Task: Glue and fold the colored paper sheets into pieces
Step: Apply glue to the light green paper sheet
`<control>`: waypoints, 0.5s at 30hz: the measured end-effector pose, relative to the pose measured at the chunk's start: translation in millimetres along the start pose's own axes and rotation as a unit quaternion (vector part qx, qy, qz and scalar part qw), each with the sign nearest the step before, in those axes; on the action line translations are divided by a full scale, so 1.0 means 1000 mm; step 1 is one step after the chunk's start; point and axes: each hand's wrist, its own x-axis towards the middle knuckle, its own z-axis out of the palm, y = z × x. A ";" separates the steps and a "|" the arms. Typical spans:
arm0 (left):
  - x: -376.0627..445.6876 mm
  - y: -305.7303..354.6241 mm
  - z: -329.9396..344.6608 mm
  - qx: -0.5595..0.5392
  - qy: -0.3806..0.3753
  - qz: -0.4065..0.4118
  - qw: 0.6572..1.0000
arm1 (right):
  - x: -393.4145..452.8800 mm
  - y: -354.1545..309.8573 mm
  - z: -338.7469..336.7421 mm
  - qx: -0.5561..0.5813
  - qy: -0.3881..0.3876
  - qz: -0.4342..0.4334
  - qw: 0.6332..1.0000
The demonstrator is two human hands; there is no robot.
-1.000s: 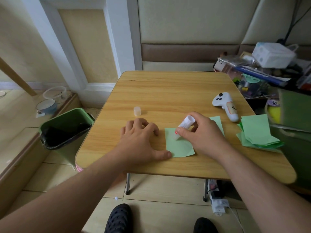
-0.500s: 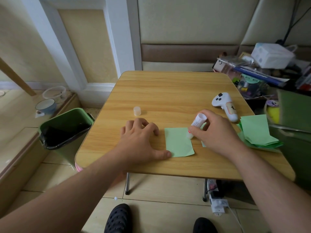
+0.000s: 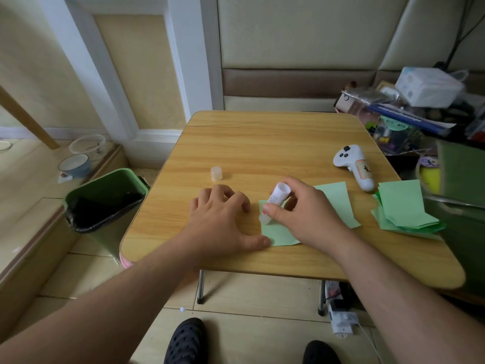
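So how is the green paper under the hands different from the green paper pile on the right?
The single green paper sheet under the hands lies flat and alone, while the pile of green paper sheets is many sheets stacked unevenly. The left hand touches the single sheet's edge and the right hand holds a white glue stick tip-down on it; nobody touches the pile. The pile sits at the wooden table edge. Both are light green.

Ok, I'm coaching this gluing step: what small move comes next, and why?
Probably drag the glue stick along the green sheet: the right hand holds its tip down on the paper, while the left hand pins the sheet's corner to the table.
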 end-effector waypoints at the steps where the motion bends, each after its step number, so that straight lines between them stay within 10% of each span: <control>1: 0.000 0.000 0.000 0.000 -0.002 -0.001 1.000 | 0.000 0.000 -0.001 -0.006 -0.005 -0.001 1.000; 15: 0.002 -0.001 -0.002 0.001 -0.025 0.002 1.000 | -0.005 0.018 -0.040 -0.048 -0.005 0.038 0.998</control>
